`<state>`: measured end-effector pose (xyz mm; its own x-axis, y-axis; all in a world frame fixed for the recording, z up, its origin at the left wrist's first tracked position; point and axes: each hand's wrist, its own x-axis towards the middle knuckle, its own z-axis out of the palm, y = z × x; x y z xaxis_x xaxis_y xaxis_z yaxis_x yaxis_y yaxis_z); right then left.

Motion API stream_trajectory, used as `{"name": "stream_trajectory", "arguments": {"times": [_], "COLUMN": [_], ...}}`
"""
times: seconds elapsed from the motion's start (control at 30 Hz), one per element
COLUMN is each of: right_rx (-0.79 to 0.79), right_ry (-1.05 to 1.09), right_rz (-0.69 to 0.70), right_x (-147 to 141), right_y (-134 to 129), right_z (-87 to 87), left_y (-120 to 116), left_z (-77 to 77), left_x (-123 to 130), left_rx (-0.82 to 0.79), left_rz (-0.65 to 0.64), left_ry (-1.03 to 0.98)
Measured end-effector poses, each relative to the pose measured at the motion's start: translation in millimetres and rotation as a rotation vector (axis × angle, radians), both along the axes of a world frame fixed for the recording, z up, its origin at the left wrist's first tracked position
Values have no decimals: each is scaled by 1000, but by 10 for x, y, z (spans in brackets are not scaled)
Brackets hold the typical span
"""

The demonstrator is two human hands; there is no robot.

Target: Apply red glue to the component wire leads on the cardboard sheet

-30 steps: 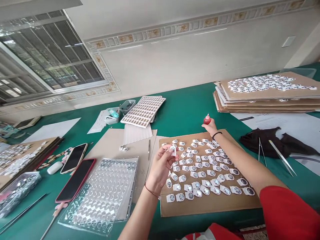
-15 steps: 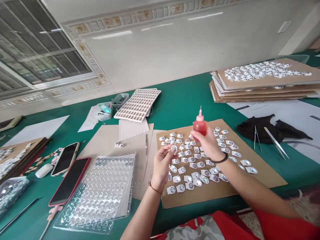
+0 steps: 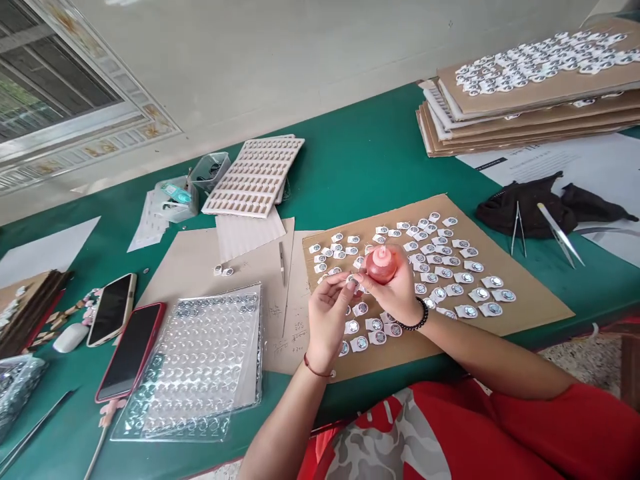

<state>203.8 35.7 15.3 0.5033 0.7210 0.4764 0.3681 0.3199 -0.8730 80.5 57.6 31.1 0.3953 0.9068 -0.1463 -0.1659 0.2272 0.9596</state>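
A: What is seen at far left?
B: A phone (image 3: 114,310) in a pale case and a red-cased phone (image 3: 131,350) rest on a green table (image 3: 70,380), beside a clear plastic tray (image 3: 195,360) moulded with rows of rounds.
A: Moving right?
B: A pen (image 3: 281,263) lies on a flat beige board (image 3: 250,267).
A: And the hands?
B: The left hand (image 3: 327,310) holds a small white piece (image 3: 352,281) pinched between thumb and fingers, raised over a cardboard sheet (image 3: 537,303). Just to the right, a red bottle (image 3: 381,267) with a pink cap is gripped in the right hand (image 3: 403,293), its fingers wrapped around it. Whether the bottle touches the piece, I cannot tell. Similar pieces with shiny discs lie across the sheet in loose rows.
A: At far right?
B: Two pairs of tweezers (image 3: 563,235) lie by a dark cloth (image 3: 520,203); beyond them stands a cardboard stack (image 3: 520,130).
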Motion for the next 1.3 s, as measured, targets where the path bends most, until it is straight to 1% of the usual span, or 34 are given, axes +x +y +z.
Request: {"name": "stream_trajectory", "arguments": {"times": [0.13,0.27,0.37,0.47,0.53,0.7,0.83,0.93,1.0,1.07,1.17,1.23,1.3], "right_rx": [128,176,172,143,126,95,51,58,74,113,148,105,23], "right_ry": [-143,-187,-122,22,118,264,339,438,494,527,719,853,882], "right_rz": [-76,-130,-156,-152,-105,115,289,470,542,548,470,422,392], "right_x": [-12,30,103,222,313,460,492,518,534,536,502,474,459], "right_y": [-27,-1,48,107,139,141,54,-31,-73,-93,-86,-83,-98], "right_z": [-48,-85,-88,-73,-58,36,178,262,295,318,355,388,423], "left_y": [-15,-3,-14,-28,-27,-8,21,51,68,76,80,90,110], "left_z": [-16,-31,-46,-50,-42,0,20,20,18,17,15,8,-6], "left_x": [3,-11,-8,1,3,-4,-6,-4,-1,0,0,1,6], "left_rx": [-4,-20,-32,-34,-32,-49,-84,-112,-126,-133,-137,-142,-152], "left_rz": [-33,-111,-162,-162,-142,-110,-85,-83,-83,-84,-94,-109,-128], "left_ry": [-1,12,21,22,19,6,-5,-12,-16,-20,-23,-27,-35]}}
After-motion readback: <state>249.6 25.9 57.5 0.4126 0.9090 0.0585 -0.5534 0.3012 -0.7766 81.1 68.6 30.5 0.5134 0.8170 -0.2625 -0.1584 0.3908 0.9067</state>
